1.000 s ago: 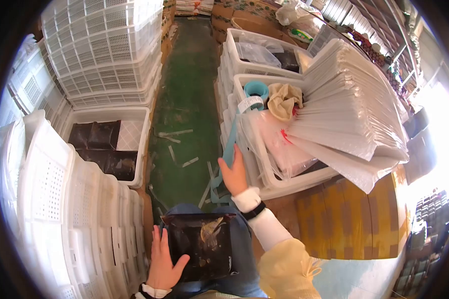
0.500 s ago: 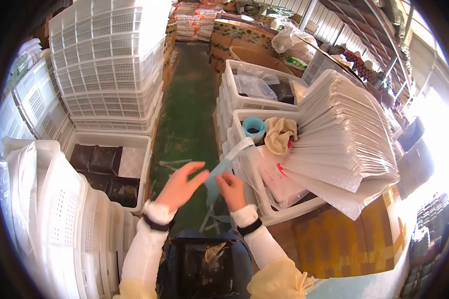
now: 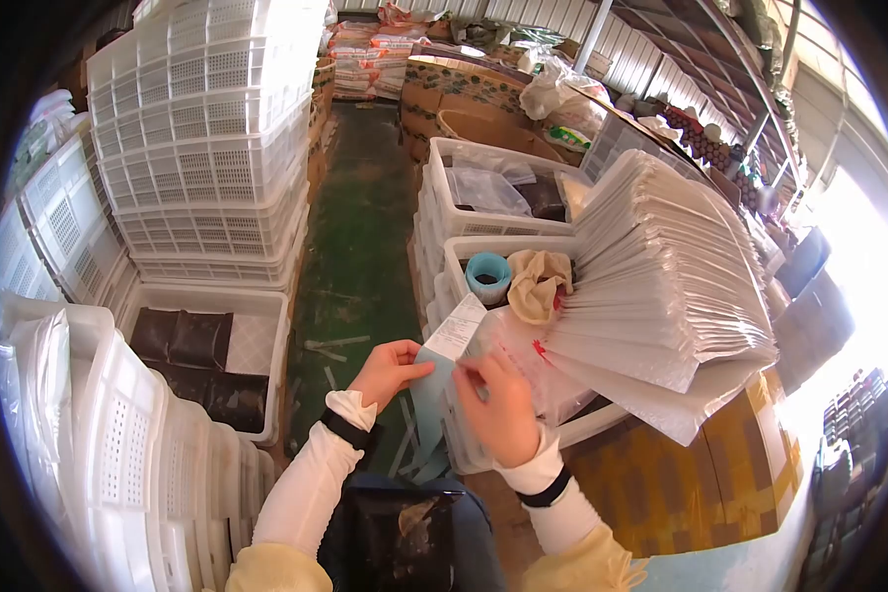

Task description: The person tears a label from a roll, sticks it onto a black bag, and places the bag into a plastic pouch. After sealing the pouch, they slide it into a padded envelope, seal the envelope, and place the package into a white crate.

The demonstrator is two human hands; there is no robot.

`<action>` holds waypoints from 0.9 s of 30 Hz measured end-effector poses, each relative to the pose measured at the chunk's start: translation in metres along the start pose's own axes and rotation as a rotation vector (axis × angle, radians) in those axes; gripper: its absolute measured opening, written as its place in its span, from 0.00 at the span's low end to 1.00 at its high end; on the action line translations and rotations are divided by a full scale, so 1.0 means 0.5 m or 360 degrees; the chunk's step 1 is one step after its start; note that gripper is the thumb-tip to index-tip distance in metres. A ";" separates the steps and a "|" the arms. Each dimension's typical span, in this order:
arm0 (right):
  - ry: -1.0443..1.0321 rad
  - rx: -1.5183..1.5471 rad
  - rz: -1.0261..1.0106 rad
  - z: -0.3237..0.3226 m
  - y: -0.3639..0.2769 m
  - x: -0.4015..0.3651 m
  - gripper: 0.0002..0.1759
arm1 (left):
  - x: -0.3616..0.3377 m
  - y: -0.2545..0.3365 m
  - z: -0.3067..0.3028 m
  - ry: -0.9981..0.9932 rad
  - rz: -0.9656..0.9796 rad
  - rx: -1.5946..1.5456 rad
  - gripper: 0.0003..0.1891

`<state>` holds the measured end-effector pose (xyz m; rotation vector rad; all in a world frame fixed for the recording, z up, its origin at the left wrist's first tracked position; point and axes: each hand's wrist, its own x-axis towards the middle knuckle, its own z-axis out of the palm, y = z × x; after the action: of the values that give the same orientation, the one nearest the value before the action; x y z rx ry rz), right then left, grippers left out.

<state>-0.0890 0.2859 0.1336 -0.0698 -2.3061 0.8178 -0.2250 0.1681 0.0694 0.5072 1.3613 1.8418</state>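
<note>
A teal label strip (image 3: 432, 390) runs down from a teal roll (image 3: 487, 275) lying in a white crate (image 3: 451, 259). My left hand (image 3: 387, 369) pinches the strip just under a white label (image 3: 455, 329) near its top. My right hand (image 3: 503, 404) has its fingers on the strip and label from the right side. A dark filled bag (image 3: 397, 533) lies on my lap, with neither hand on it.
A fanned stack of white bags (image 3: 661, 276) and a tan cloth (image 3: 537, 282) rest on the crate. Stacked white crates (image 3: 207, 138) stand left; a low crate (image 3: 266, 335) holds dark bags. Green floor aisle (image 3: 360, 227) runs ahead, cardboard (image 3: 681, 464) at right.
My left hand left the dark bag on my lap and rose to the strip. Both hands now grip it at the white label, and the strip has been drawn out further.
</note>
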 end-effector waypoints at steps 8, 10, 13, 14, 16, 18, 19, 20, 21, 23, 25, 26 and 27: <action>-0.0274 -0.0342 -0.0347 -0.002 -0.014 0.039 0.18 | -0.094 0.038 0.007 -0.0258 0.0205 0.0095 0.22; -0.0287 -0.0368 -0.0440 -0.009 -0.027 0.029 0.17 | -0.110 0.036 0.005 -0.0276 0.0235 0.0160 0.21; -0.0255 -0.0385 -0.0529 -0.015 -0.049 0.007 0.15 | -0.141 0.041 0.019 -0.0255 0.0245 0.0257 0.19; -0.0239 -0.0388 -0.0549 -0.016 -0.057 -0.003 0.14 | -0.152 0.043 0.025 -0.0240 0.0241 0.0287 0.18; -0.0225 -0.0405 -0.0596 -0.027 -0.079 -0.019 0.12 | -0.168 0.041 0.030 -0.0233 0.0267 0.0338 0.16; -0.0207 -0.0365 -0.0618 -0.030 -0.083 -0.026 0.11 | -0.177 0.035 0.033 -0.0230 0.0320 0.0375 0.15; -0.0195 -0.0319 -0.0616 -0.031 -0.080 -0.029 0.10 | -0.179 0.037 0.036 -0.0234 0.0317 0.0409 0.15; -0.0184 -0.0273 -0.0612 -0.033 -0.079 -0.031 0.10 | -0.183 0.041 0.039 -0.0239 0.0313 0.0442 0.15; -0.0185 -0.0272 -0.0605 -0.037 -0.080 -0.030 0.10 | -0.186 0.043 0.041 -0.0244 0.0308 0.0476 0.15; -0.0184 -0.0270 -0.0595 -0.045 -0.082 -0.024 0.09 | -0.182 0.033 0.041 -0.0236 0.0313 0.0387 0.15; -0.0181 -0.0264 -0.0581 -0.044 -0.080 -0.024 0.09 | -0.177 0.027 0.041 -0.0203 0.0346 0.0411 0.15; -0.0181 -0.0259 -0.0574 -0.043 -0.080 -0.025 0.09 | -0.176 0.025 0.044 -0.0172 0.0373 0.0480 0.15; -0.0154 -0.0248 -0.0562 -0.041 -0.078 -0.026 0.09 | -0.175 0.024 0.045 -0.0143 0.0400 0.0547 0.15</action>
<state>-0.0597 0.2623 0.1602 0.3065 -2.3744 0.4705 -0.1589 0.1128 0.0994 0.9653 1.6204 1.7576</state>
